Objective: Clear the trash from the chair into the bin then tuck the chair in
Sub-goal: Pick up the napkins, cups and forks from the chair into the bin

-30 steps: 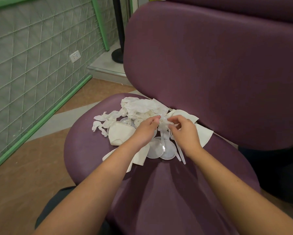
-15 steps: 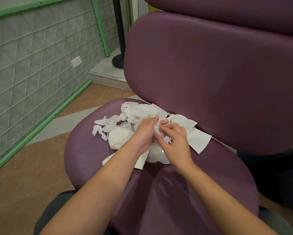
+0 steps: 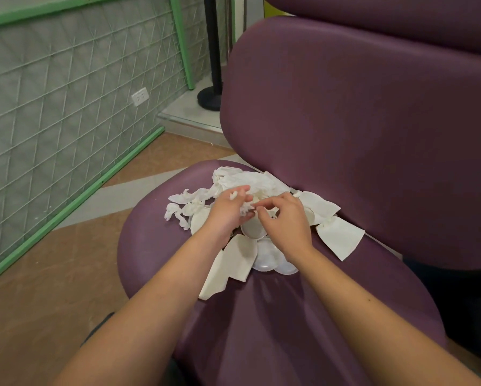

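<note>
Here we note both hands over the trash [image 3: 233, 257] on the chair [image 3: 289, 316]: left hand [image 3: 228, 211] grips tissue, right hand [image 3: 285, 218] pinches some.

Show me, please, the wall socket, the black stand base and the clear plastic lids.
wall socket [image 3: 139, 96], head view, middle of its faceplate.
black stand base [image 3: 209, 99], head view, its round foot.
clear plastic lids [image 3: 265, 257], head view, the nearest lid's face.

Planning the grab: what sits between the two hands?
Head view: crumpled tissue and a plastic lid lie between the left hand and right hand.
</note>
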Available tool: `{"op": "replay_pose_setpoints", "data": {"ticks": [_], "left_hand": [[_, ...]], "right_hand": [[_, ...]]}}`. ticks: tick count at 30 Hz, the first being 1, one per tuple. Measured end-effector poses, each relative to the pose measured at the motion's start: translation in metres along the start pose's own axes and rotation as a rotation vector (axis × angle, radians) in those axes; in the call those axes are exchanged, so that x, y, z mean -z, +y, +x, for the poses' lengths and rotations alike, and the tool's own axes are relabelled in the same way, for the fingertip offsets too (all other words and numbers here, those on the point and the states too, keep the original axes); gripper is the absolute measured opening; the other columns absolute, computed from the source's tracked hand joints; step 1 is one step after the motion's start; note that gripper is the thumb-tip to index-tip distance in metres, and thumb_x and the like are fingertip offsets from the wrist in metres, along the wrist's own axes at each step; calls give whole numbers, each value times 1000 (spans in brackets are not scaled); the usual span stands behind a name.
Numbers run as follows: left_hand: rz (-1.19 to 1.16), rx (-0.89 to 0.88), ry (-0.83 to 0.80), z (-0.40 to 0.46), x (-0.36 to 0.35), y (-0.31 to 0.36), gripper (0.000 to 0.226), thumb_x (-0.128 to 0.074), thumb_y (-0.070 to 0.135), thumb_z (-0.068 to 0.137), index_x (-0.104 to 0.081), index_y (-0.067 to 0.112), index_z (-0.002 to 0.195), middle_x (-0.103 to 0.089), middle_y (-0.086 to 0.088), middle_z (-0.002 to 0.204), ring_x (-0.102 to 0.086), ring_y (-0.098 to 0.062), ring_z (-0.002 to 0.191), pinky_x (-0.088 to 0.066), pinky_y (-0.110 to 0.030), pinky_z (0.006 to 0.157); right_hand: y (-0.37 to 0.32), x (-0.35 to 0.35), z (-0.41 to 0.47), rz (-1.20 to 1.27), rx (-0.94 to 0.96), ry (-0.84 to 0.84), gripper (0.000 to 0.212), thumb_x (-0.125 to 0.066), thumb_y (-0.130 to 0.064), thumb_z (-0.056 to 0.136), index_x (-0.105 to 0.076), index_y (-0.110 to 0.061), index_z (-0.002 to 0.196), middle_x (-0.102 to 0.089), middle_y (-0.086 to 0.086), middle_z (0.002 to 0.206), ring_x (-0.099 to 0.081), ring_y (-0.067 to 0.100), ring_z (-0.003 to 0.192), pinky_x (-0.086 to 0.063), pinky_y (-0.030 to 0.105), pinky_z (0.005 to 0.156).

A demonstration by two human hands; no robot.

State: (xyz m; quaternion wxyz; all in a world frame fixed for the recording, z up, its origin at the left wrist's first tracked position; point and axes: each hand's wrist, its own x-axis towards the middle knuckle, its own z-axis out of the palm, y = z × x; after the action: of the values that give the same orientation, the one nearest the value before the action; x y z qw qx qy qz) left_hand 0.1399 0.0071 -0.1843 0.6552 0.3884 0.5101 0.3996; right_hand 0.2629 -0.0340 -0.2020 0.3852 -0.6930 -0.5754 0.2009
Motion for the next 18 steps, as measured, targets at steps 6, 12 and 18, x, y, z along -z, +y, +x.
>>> {"op": "replay_pose_setpoints", "data": {"ticks": [6, 12, 18], "left_hand": [[249, -29, 208, 23, 4, 16, 42, -36, 40, 102, -59, 8, 118, -57, -9, 84, -52, -20, 64, -39, -28, 67], [325, -78, 267, 36, 21, 22, 41, -32, 45, 102, -54, 19, 79, -48, 3, 70, -44, -15, 66, -35, -29, 60], [310, -89, 167, 36, 28, 16, 29, -34, 26, 103, -59, 21, 114, -52, 2, 92, -49, -9, 71, -39, -23, 62]], "right_hand": [[-6, -18, 42, -166, -30, 0, 23, -53, -20, 90, -70, -26, 104, -61, -5, 109, -46, 18, 112, -46, 36, 88], [-6, -37, 75, -507, 34, -150, 45, -58, -35, 90, -53, -30, 134, -47, 3, 129, -38, 26, 119, -37, 37, 95], [-2, -44, 82, -622, 100, -113, 29, -55, -38, 93, -66, -32, 120, -48, 1, 122, -39, 26, 113, -34, 36, 93]]}}
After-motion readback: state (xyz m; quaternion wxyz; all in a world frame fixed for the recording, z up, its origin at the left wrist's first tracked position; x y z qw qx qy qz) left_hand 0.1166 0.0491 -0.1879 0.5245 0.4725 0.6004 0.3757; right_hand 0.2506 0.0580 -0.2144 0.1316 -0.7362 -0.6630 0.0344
